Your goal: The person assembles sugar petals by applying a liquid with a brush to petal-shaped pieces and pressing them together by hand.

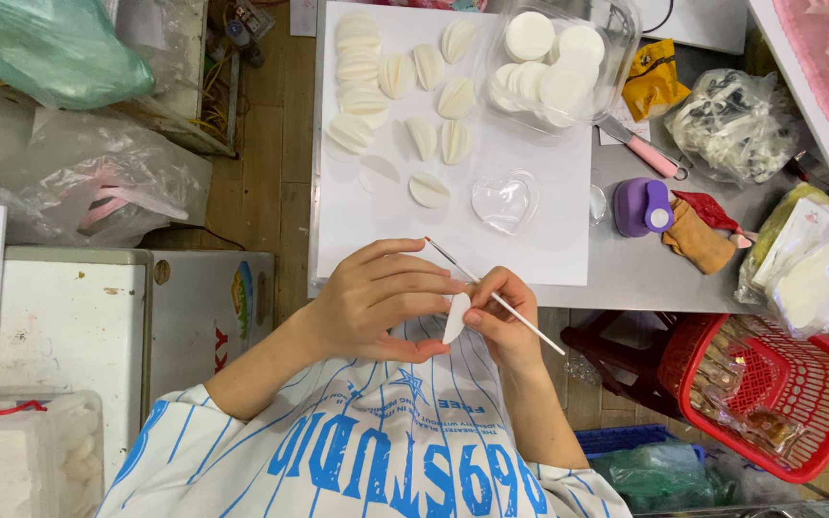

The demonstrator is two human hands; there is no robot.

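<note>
1. The left hand (376,302) is cupped, fingers curled, pinching a small white folded piece (455,317) between thumb and fingertips, close to the person's chest.
2. The right hand (503,315) touches the same piece and grips a thin white brush (496,296) between its fingers; the brush slants away from the body, its reddish tip just above the left hand's fingers.
3. Just beyond both hands, a white sheet (530,240) lies on the grey bench (626,273).
4. On the sheet, ahead of the left hand, lie folded white pieces (405,91) in loose rows.
5. Ahead of the right hand sits a clear heart-shaped dish (506,201), and farther off a clear tub of white rounds (554,62).
6. To the right of the right hand stands a purple punch (641,206); a red basket (769,393) sits lower right.
</note>
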